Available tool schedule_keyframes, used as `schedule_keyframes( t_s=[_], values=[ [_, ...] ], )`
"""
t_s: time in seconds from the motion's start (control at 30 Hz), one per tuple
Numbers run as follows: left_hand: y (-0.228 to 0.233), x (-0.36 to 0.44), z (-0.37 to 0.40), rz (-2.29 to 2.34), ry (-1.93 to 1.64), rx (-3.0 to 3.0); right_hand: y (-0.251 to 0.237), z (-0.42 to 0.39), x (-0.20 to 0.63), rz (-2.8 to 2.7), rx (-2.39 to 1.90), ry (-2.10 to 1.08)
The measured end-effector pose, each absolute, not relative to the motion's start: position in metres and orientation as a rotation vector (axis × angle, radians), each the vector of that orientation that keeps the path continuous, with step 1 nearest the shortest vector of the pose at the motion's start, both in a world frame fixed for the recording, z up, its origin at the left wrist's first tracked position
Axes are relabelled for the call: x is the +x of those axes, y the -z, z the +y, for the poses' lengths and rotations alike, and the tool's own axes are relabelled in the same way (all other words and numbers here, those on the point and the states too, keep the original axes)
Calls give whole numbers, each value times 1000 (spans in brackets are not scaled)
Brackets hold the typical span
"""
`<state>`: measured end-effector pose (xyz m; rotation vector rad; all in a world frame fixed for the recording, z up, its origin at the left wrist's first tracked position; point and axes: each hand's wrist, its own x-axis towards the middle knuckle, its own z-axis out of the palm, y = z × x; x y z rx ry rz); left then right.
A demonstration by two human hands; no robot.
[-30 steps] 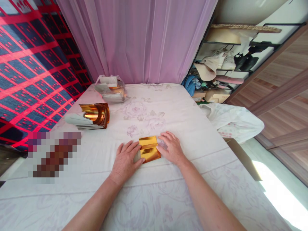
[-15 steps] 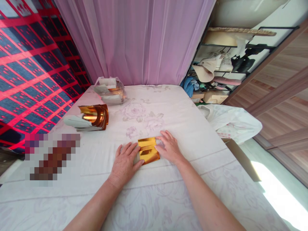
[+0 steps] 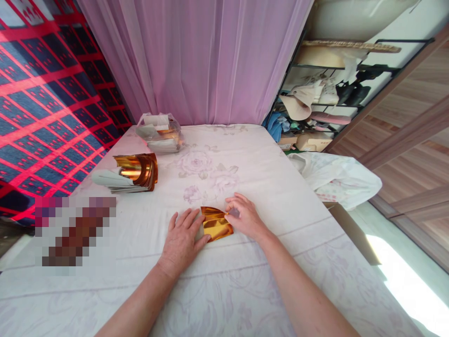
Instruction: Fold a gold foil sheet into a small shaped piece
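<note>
Gold foil sheet (image 3: 215, 223) on a floral bedsheet (image 3: 245, 178).
Left hand (image 3: 182, 239) lies spread flat on its near edge; right hand (image 3: 245, 217) pinches its far corner.

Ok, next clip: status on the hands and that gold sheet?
Left hand flat, pinning the gold sheet to the bedsheet. Right hand pinching its far edge, folding it over. Gold stack far left, nothing in the way.

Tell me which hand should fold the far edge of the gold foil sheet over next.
Right, probably. The right hand already pinches the far right corner of the gold foil sheet and has it lifted off the bed sheet. The left hand lies flat on the foil's near left side, pinning it.
</note>
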<state>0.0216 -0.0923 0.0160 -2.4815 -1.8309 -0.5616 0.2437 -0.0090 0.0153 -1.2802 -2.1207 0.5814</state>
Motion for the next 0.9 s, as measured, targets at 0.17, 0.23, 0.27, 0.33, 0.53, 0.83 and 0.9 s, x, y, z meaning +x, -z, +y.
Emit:
schedule_keyframes(
  t_s=[0.17,0.23,0.27,0.33,0.53,0.83,0.9],
  values=[
    [-17,23,-93,-1833,549,-2476,-26,-10,243,-2136,-1298,-630],
    [-16,23,-93,-1831,558,-2468,-29,-12,242,-2127,-1330,-651],
    [-16,23,-93,-1826,557,-2464,-30,-13,242,-2110,-1342,-680],
    [-16,23,-93,-1807,551,-2453,-30,-14,241,-2041,-1345,-791],
    [-26,24,-96,-1674,709,-2406,-22,-14,237,-1751,-1252,-1118],
    [-39,36,-107,-1577,1043,-2475,-46,-27,218,-1595,-1209,-912],
    [-37,37,-107,-1594,1085,-2478,-52,-35,212,-1628,-1195,-888]
  ],
)
